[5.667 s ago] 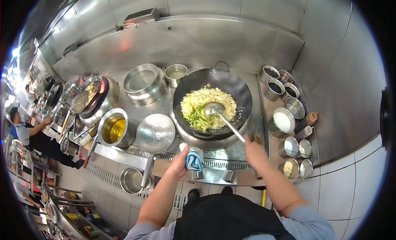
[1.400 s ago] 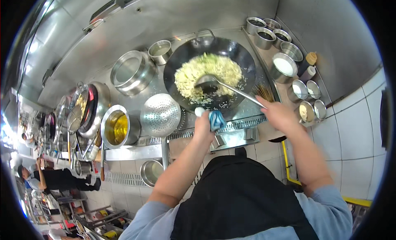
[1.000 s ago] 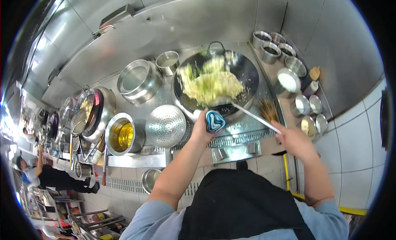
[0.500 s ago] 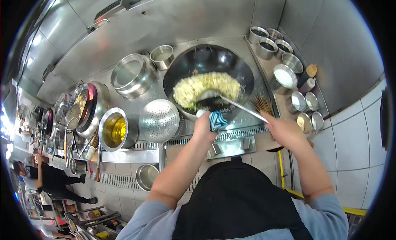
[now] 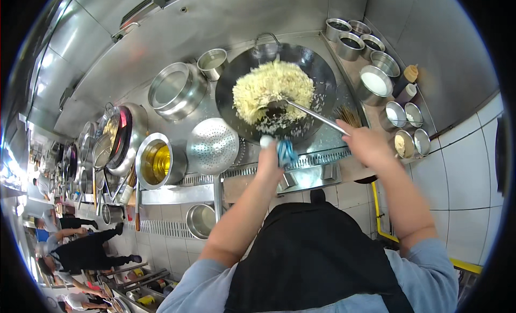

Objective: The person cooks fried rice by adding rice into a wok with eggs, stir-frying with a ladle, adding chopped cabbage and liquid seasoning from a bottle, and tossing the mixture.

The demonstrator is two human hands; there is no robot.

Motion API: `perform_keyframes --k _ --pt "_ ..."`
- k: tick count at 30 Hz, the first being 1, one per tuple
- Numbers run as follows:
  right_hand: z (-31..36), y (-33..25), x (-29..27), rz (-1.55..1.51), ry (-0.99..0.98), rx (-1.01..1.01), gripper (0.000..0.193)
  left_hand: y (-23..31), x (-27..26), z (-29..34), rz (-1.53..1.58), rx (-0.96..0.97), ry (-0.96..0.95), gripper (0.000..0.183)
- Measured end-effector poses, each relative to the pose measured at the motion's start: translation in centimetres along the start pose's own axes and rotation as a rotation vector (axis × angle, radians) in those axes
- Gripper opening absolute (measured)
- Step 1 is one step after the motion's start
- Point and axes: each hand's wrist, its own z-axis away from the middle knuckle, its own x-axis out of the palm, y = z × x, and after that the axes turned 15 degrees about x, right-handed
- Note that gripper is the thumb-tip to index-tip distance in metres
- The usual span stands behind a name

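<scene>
Wok (image 5: pixel 317 76) sits centre on the steel range (image 5: pixel 252 22), w/ a heap of yellow fried rice (image 5: pixel 271 90) piled toward its left side. Left hand (image 5: pixel 270 161) is closed round a blue-and-white cloth (image 5: pixel 285 150) at the wok's near rim, gripping thru the cloth; wok handle itself is hidden under it. Right hand (image 5: pixel 365 143) is wrapped tight round the end of a long ladle (image 5: pixel 306 111), shaft running up-left, bowl buried in the rice.

Left of the wok: perforated strainer (image 5: pixel 213 146) face down, its handle pointing toward the person; beside that a pot of yellow oil (image 5: pixel 156 162); behind them a big empty steel pot (image 5: pixel 172 90) and a small cup (image 5: pixel 212 63). Right of the wok: row of round seasoning tins (image 5: pixel 376 82) along the wall, plus two squeeze bottles (image 5: pixel 408 82). Bundle of chopsticks (image 5: pixel 349 116) lies just by the right hand. Other workers (image 5: pixel 80 248) stand well apart, far left.
</scene>
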Motion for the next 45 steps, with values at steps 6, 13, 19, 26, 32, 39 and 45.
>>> perform_keyframes --k 6,13,19,26,32,39,45 --pt "1.8 2.6 -1.8 0.028 0.049 -0.128 0.045 -1.2 -3.8 6.5 -0.198 -0.136 0.139 0.020" --pt "-1.1 0.5 0.3 0.022 0.087 -0.028 0.043 -1.4 -2.5 -0.6 -0.146 0.009 -0.003 0.023" --pt "1.8 1.8 -4.3 0.132 -0.102 -0.039 0.041 0.8 -2.4 7.6 -0.105 -0.131 0.169 0.021" --pt "-0.9 0.9 -0.3 0.147 0.149 -0.149 0.044 -2.6 -3.7 1.5 -0.083 -0.036 0.008 0.022" --pt "2.5 1.6 -4.7 0.160 -0.083 -0.124 0.041 1.3 -2.8 7.2 -0.272 -0.170 0.187 0.016" --pt "-1.1 1.8 3.3 0.045 0.092 -0.056 0.044 -1.6 -4.3 -0.1 -0.265 -0.076 0.040 0.014" --pt "3.5 3.5 3.6 -1.452 -0.916 -0.015 0.057 1.7 -1.4 3.5 -0.165 -0.083 0.083 0.020"
